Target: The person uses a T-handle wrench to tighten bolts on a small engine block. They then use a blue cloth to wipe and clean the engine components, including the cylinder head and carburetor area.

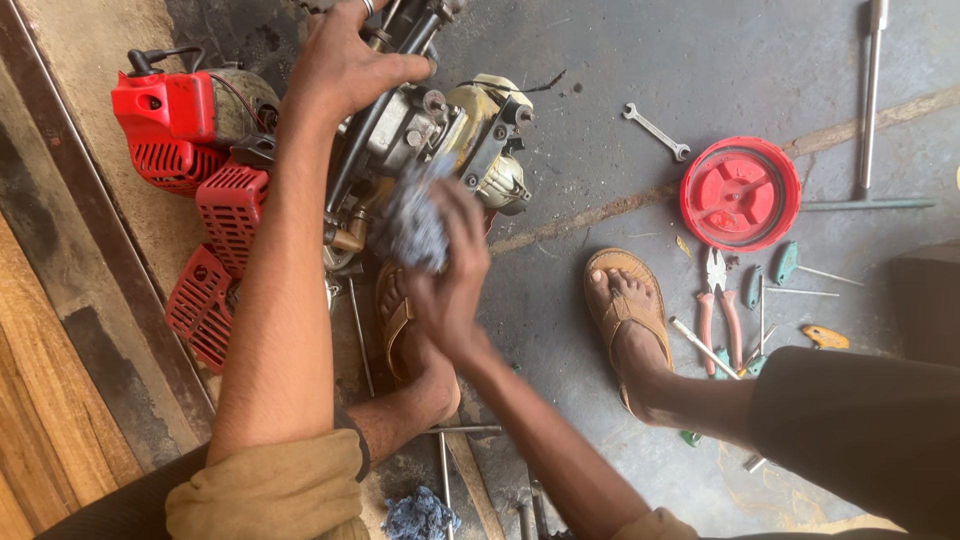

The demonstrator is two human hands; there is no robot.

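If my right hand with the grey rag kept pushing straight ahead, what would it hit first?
Most likely the cream and grey metal engine body: the right hand presses the grey rag toward it, seemingly already touching, though depth is unclear.

Bare floor (590, 130) lies open between the engine (440, 130) and the red round cover (740, 193); only a wrench (655, 131) lies there. Red housings (215, 215) crowd the engine's left; pliers (718, 300) and screwdrivers (790, 265) clutter the right.

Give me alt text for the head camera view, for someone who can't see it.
Seen from above, a person's right hand presses a grey rag against a small engine on a concrete floor, while the left hand steadies it. Red engine covers lie left; a red round cover, pliers and wrench lie right.
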